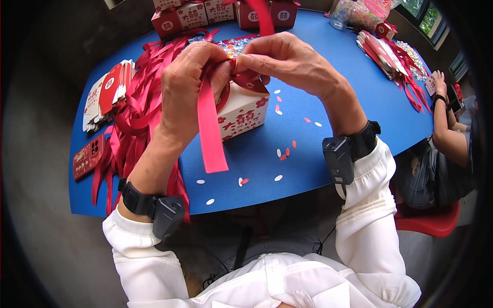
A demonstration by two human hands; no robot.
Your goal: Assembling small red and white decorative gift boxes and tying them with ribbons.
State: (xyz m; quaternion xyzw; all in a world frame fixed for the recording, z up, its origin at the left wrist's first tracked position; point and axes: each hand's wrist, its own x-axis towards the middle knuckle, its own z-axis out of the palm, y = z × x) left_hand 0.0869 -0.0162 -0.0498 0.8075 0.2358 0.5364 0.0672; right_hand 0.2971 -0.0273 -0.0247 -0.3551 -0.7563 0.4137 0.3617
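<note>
A white and red gift box (pixel 244 114) with flower prints stands on the blue table in front of me. Above its top, both hands pinch a red ribbon (pixel 211 133). My left hand (pixel 189 84) is closed around the ribbon, and one flat tail hangs from it over the box's left side. At the box's top, my right hand (pixel 292 61) grips the ribbon between thumb and forefinger. Another stretch of ribbon rises beyond the fingers toward the far edge. The fingers partly hide the spot where the ribbon gathers.
Loose red ribbons (pixel 136 118) heap at left, near flat folded boxes (pixel 110 87) and a red phone (pixel 88 156). Finished boxes (pixel 192 16) line the far edge. Small paper ovals (pixel 278 178) dot the blue table (pixel 308 149). At right, a co-worker's hand (pixel 438 82) handles a box piece.
</note>
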